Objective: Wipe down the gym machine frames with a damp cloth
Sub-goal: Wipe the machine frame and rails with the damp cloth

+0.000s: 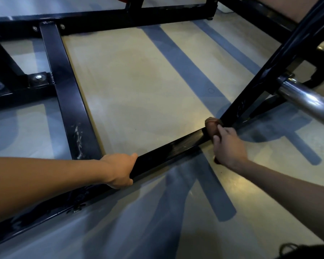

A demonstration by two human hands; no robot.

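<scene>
While the left hand (120, 170) curls its fingers over the near black steel floor bar (168, 153) of the gym machine frame, gripping it, the right hand (227, 146) farther along that bar holds a bunched brown cloth (211, 126) pressed on the bar's top, where a slanted black upright (273, 58) meets it. Beyond the bar, a chrome tube (305, 100) juts from the upright over the pale floor (138, 81).

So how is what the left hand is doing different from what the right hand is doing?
The left hand holds nothing but the black floor bar, fingers wrapped over its near edge; the right hand grips a brown cloth against that bar. The left hand sits nearer the camera, mid-bar; the right hand is farther along, by the slanted post. Both are on the same bar.
</scene>
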